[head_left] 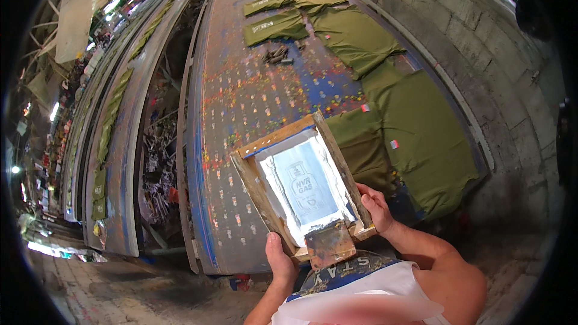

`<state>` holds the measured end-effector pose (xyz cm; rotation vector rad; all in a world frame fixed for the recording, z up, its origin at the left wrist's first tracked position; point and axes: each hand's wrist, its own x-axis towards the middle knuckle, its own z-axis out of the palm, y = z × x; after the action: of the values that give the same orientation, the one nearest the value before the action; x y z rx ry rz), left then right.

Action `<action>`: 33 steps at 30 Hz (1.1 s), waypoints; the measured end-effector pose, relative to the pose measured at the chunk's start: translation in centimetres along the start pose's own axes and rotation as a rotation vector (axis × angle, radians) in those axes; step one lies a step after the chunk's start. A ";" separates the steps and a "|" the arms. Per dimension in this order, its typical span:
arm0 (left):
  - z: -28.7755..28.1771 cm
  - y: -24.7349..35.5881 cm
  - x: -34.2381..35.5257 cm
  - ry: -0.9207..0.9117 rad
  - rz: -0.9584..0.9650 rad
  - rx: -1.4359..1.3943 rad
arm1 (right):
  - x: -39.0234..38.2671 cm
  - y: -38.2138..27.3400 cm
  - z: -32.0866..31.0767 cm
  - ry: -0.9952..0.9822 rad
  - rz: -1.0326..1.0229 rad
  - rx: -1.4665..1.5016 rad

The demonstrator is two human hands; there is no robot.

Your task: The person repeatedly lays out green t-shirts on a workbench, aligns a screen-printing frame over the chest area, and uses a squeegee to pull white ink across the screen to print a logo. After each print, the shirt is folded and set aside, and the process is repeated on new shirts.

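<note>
A wooden screen-printing frame (338, 156) is held up above the near end of a long table, tilted a little. Its pale mesh (286, 171) carries a bottle-shaped design with lettering, edged by white, shiny strips. My left hand (280, 260) grips the frame's near left corner, thumb on the side rail and the other fingers hidden beneath. My right hand (376, 209) grips the near right side. At the frame's near end rests a stained, brownish flat block (330, 244), perhaps a squeegee; neither hand touches it.
The long, paint-spotted table (232, 114) stretches away. Olive-green cloth pieces (427, 138) lie along its right side, some folded, beside a small dark heap (277, 55). A block wall (481, 42) runs on the right. Left, past a cluttered gap (161, 156), stands another long table (126, 162).
</note>
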<state>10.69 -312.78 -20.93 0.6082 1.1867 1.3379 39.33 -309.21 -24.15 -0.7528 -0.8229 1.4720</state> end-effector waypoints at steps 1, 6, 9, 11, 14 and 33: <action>1.4 -0.5 -0.7 0.002 -0.018 0.000 | -0.6 -1.1 -1.2 0.003 0.004 0.032; 7.1 -2.7 -3.0 -0.013 -0.036 0.027 | -3.1 -4.6 -6.0 0.061 -0.022 0.039; 9.0 -3.6 -3.6 -0.034 -0.048 0.027 | -3.6 -5.2 -8.3 0.073 -0.024 0.024; 9.5 -4.0 -3.7 -0.039 -0.084 0.037 | -4.1 -5.5 -9.5 0.058 0.003 0.046; 9.8 -4.7 -3.6 -0.053 -0.061 0.077 | -4.4 -5.6 -10.2 0.068 -0.024 0.060; 10.1 -6.4 -1.2 -0.172 -0.164 -0.012 | -6.0 -7.7 -8.6 0.208 -0.039 -0.029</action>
<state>22.59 -312.39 -22.80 0.5925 1.0643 1.1303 51.09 -314.56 -22.32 -0.8911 -0.6979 1.3244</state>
